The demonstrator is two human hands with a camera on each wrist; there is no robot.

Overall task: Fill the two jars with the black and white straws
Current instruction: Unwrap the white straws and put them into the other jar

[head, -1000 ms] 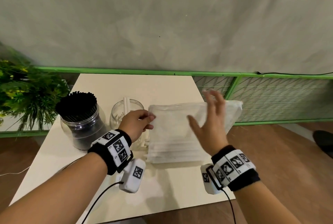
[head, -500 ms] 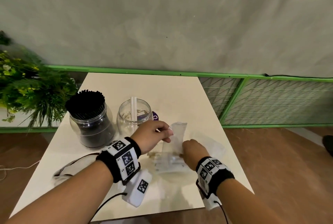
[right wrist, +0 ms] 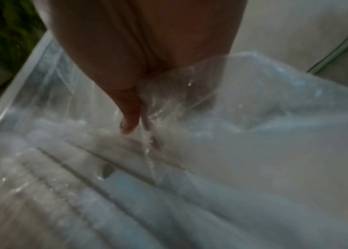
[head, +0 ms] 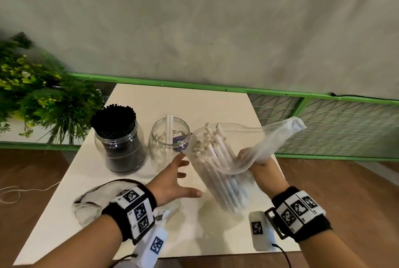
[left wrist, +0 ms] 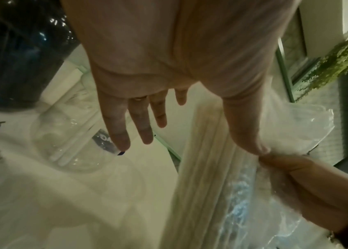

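A jar [head: 117,138] packed with black straws stands at the table's back left. Right of it is a clear jar [head: 170,140] holding two white straws [head: 169,129]. My right hand [head: 252,160] grips a clear plastic bag [head: 269,138] of white straws [head: 218,160], lifted and tilted with its open mouth near the clear jar's rim. In the right wrist view my thumb [right wrist: 129,116] pinches the bag's film [right wrist: 254,118]. My left hand [head: 190,176] is open, fingers spread, just left of the bag; the left wrist view shows its fingers [left wrist: 117,131] straight beside the straw bundle [left wrist: 201,168].
An empty crumpled plastic bag [head: 90,201] lies at the table's front left, under my left wrist. A leafy plant [head: 32,106] stands left of the table [head: 172,99]. A green rail with wire mesh [head: 323,116] runs behind and to the right.
The right hand has lifted the bag of white straws off the table and tilted it toward the clear jar. The left hand has let go and opened.
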